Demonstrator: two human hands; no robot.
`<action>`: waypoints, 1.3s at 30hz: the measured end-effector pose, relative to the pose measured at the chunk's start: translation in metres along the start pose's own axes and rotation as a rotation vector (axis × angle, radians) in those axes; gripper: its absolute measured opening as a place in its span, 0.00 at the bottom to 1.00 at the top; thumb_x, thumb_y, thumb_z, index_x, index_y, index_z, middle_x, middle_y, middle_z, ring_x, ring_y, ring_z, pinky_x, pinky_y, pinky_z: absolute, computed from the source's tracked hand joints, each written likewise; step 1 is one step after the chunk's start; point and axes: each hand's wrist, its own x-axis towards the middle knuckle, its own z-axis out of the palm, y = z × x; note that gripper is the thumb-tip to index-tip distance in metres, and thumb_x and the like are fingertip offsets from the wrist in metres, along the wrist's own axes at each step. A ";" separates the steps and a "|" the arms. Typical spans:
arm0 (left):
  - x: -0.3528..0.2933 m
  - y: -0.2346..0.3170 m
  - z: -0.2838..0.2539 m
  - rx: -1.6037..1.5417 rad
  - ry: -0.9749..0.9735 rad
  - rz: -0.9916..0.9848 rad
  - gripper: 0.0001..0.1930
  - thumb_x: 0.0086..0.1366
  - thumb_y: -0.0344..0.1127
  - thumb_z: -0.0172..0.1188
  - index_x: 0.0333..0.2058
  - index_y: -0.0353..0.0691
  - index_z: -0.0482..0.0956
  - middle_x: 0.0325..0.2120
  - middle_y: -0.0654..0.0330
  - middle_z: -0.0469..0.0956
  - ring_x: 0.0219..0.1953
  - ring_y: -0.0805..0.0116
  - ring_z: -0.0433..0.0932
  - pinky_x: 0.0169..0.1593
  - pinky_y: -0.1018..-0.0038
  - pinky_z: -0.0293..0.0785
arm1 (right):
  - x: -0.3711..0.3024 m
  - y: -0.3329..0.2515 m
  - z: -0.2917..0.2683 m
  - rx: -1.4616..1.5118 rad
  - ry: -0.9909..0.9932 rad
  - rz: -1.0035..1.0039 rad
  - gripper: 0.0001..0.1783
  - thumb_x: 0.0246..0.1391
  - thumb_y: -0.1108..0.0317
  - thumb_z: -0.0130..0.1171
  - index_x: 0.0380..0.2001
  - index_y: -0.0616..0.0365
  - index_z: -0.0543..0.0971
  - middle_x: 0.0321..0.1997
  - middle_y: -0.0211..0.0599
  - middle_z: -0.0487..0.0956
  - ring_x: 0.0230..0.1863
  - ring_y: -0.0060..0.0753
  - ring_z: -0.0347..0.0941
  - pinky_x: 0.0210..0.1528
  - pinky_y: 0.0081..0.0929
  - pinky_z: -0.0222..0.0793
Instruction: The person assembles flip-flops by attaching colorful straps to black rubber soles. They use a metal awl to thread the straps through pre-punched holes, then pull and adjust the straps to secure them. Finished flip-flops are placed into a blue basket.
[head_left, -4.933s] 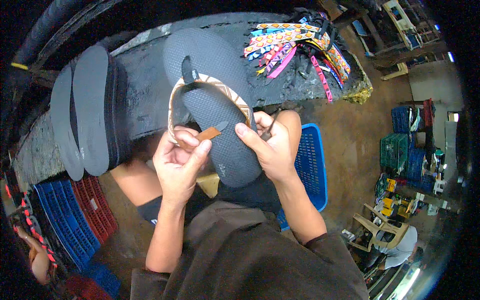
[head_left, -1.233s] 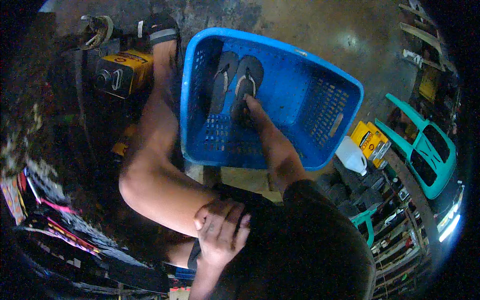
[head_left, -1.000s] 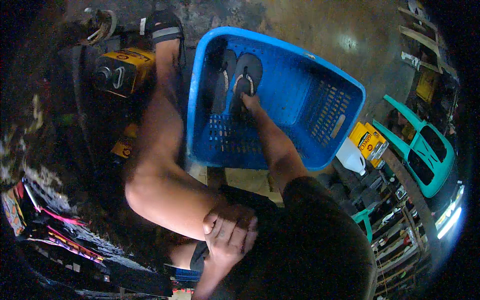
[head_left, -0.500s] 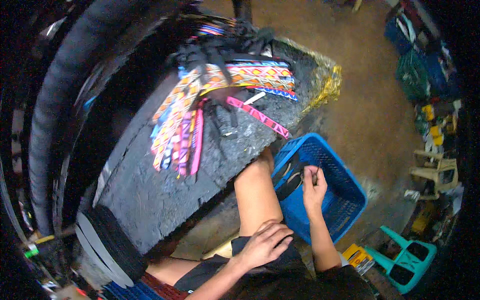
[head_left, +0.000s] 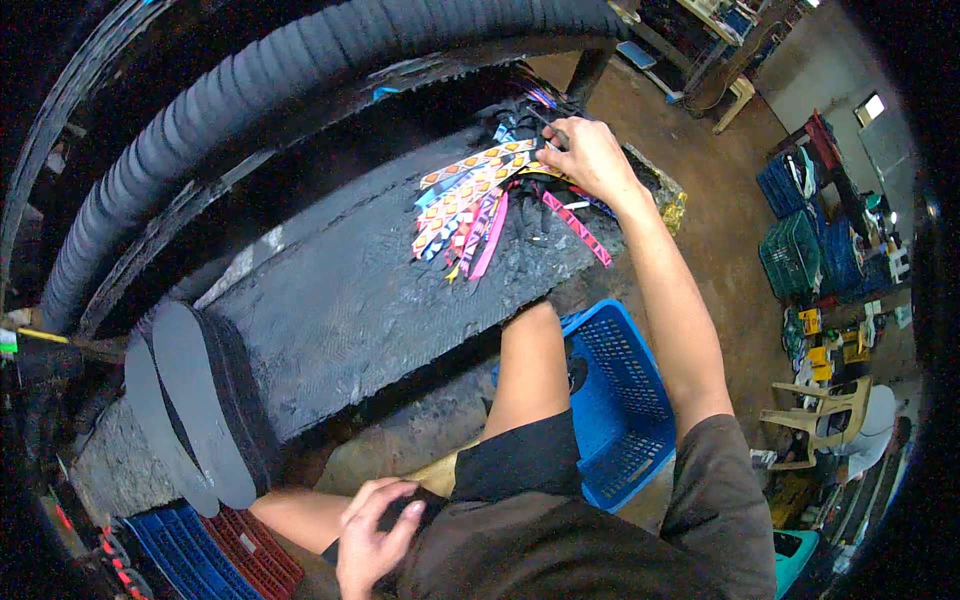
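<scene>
My right hand reaches to the far end of the dark bench, thumb and fingers pinched at a pile of woven straps with orange-diamond, pink and blue patterns. A thin dark piece shows at its fingertips, too small to name. One pink patterned strap lies apart, beside my right forearm. Over my lap is my left hand, its fingers curved and the thumb apart, with nothing visible held. Grey-topped soles with black sides stand stacked at the bench's near left end.
A blue plastic basket stands right of my leg, a dark item partly visible inside. A thick black wrapped tube curves behind the bench. Blue and red crates lie lower left. Beige chairs and a green crate stand at right.
My right hand has left the blue basket and moved up to the strap pile. My left hand has shifted left from my thigh. The whole view has turned.
</scene>
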 end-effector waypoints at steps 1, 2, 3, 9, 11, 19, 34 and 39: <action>-0.006 0.003 -0.011 -0.029 0.029 -0.045 0.12 0.59 0.27 0.72 0.43 0.35 0.86 0.40 0.49 0.85 0.45 0.53 0.85 0.52 0.63 0.80 | -0.001 -0.002 -0.001 -0.047 -0.021 0.030 0.22 0.55 0.58 0.69 0.45 0.65 0.86 0.43 0.56 0.85 0.46 0.59 0.83 0.52 0.49 0.77; -0.012 0.006 -0.022 0.032 0.072 -0.018 0.12 0.58 0.28 0.71 0.42 0.34 0.86 0.40 0.49 0.85 0.45 0.53 0.85 0.52 0.62 0.80 | 0.000 -0.005 -0.003 -0.079 -0.019 0.028 0.21 0.55 0.58 0.68 0.45 0.64 0.86 0.43 0.56 0.85 0.47 0.59 0.83 0.52 0.49 0.77; -0.017 0.009 -0.034 0.099 0.100 0.002 0.12 0.57 0.29 0.71 0.41 0.34 0.86 0.40 0.49 0.86 0.45 0.53 0.85 0.52 0.62 0.80 | 0.000 -0.008 -0.005 -0.100 0.002 -0.007 0.20 0.56 0.58 0.67 0.45 0.64 0.86 0.44 0.57 0.85 0.47 0.60 0.83 0.52 0.49 0.77; -0.005 0.000 -0.154 0.488 0.682 0.151 0.14 0.66 0.35 0.65 0.46 0.31 0.82 0.45 0.47 0.83 0.51 0.50 0.81 0.54 0.60 0.75 | 0.001 -0.009 -0.037 0.083 0.458 -0.084 0.17 0.65 0.60 0.63 0.48 0.62 0.86 0.44 0.50 0.88 0.44 0.48 0.87 0.51 0.38 0.79; 0.025 -0.029 -0.203 0.498 0.965 -0.027 0.24 0.67 0.43 0.70 0.54 0.31 0.79 0.52 0.44 0.80 0.59 0.49 0.76 0.61 0.57 0.72 | -0.001 -0.007 -0.054 0.330 0.401 0.032 0.18 0.66 0.60 0.65 0.49 0.64 0.86 0.40 0.45 0.89 0.41 0.32 0.86 0.48 0.30 0.78; 0.043 -0.125 -0.225 0.606 1.018 -0.261 0.51 0.53 0.58 0.79 0.66 0.28 0.69 0.64 0.33 0.71 0.67 0.38 0.70 0.71 0.54 0.66 | -0.019 -0.024 -0.113 0.657 0.427 0.202 0.18 0.65 0.60 0.69 0.50 0.62 0.86 0.48 0.32 0.86 0.48 0.23 0.79 0.54 0.25 0.73; -0.026 0.042 -0.142 -0.280 0.654 0.565 0.36 0.60 0.44 0.78 0.60 0.33 0.72 0.54 0.51 0.77 0.49 0.60 0.79 0.53 0.67 0.76 | -0.041 -0.155 -0.133 0.646 -0.243 -0.100 0.10 0.67 0.62 0.63 0.38 0.58 0.78 0.33 0.21 0.78 0.35 0.14 0.70 0.39 0.18 0.68; 0.070 0.056 -0.026 -0.519 -0.352 0.532 0.37 0.66 0.35 0.71 0.69 0.34 0.65 0.64 0.45 0.74 0.62 0.54 0.78 0.66 0.61 0.73 | -0.065 -0.207 -0.117 0.449 -0.298 -0.317 0.09 0.66 0.65 0.64 0.37 0.60 0.79 0.30 0.29 0.76 0.28 0.20 0.68 0.32 0.24 0.65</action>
